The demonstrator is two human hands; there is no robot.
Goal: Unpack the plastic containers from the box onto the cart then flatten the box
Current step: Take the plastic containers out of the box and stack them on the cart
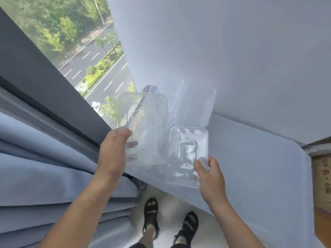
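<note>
My left hand (114,151) grips the near left corner of a large clear plastic container (143,129), held up in front of me with its base facing me. My right hand (209,174) holds the near right corner of a smaller clear container (188,154), which is low over the pale grey-blue surface (259,167). More clear containers or lids (195,106) stand behind these two, leaning towards the wall. A brown cardboard box (322,185) shows at the right edge, partly cut off.
A window (86,56) with a dark frame runs along the left, with blue-grey curtain folds (44,167) below it. A pale wall (232,51) rises behind the surface. My sandalled feet (168,224) stand on a light floor.
</note>
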